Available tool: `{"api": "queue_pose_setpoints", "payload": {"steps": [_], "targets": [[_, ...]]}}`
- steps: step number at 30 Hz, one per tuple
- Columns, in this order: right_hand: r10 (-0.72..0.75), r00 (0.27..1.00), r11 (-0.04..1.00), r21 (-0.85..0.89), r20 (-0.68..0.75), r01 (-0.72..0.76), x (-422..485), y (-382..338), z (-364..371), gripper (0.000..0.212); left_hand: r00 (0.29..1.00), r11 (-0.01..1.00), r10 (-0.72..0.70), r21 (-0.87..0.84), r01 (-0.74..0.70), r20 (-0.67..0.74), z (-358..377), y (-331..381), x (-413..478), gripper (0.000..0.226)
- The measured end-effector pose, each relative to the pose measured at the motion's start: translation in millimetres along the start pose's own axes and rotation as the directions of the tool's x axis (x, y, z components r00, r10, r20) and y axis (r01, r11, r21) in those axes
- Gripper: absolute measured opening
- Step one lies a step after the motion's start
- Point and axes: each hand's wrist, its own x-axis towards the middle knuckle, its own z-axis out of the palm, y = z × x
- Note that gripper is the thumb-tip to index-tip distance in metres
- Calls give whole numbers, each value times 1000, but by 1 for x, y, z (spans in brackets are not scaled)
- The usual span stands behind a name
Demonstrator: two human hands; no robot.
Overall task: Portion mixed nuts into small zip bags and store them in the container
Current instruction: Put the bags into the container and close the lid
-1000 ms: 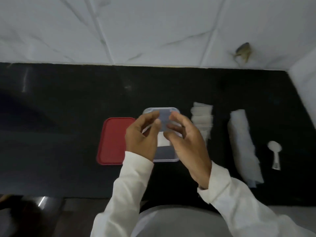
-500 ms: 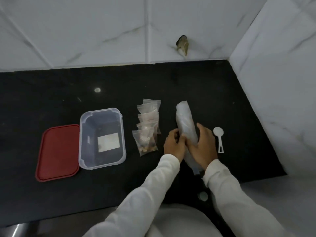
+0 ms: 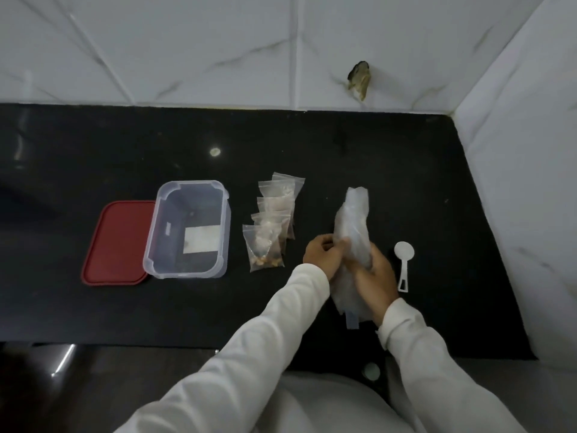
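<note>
While the big bag (image 3: 352, 220) lies right of centre in the frame on the dark surface (image 3: 93, 307), both hands grip it. The left hand (image 3: 323, 256) pinches its left edge with curled fingers, and the right hand (image 3: 374, 276) wraps its lower part. It looks like thin, crinkled film, soft and slippery, so it will probably sag and shift when lifted; its contents are too blurred to tell. Holding it from below, with the other hand at the mouth, seems safest. Just left, several filled zip bags (image 3: 271, 226) overlap in a row, light and limp, best pinched by the top strip. At centre left stands the open container (image 3: 187, 274), stiff, easily steadied by its rim, with the red lid (image 3: 115, 242) beside it.
</note>
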Motion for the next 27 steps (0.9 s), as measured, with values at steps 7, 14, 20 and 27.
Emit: {"api": "queue_pose_setpoints", "payload": {"steps": [7, 14, 20, 27], "targets": [[-165, 986, 983, 85, 8, 163, -35, -52, 5, 34, 984, 978, 173, -111, -176, -39, -41, 33, -36, 38], [-307, 946, 939, 196, 102, 283, -74, -141, 77, 38, 929, 927, 357, -87, -365, -100, -162, 81, -59, 35], [-325, 944, 924, 229, 49, 306, -77, -174, 170, 43, 901, 907, 418, -1, -421, -120, -250, 97, -34, 39], [-274, 961, 953, 143, 36, 266, -63, -169, 227, 48, 948, 952, 305, 28, -304, -92, -292, 80, 6, 31]]}}
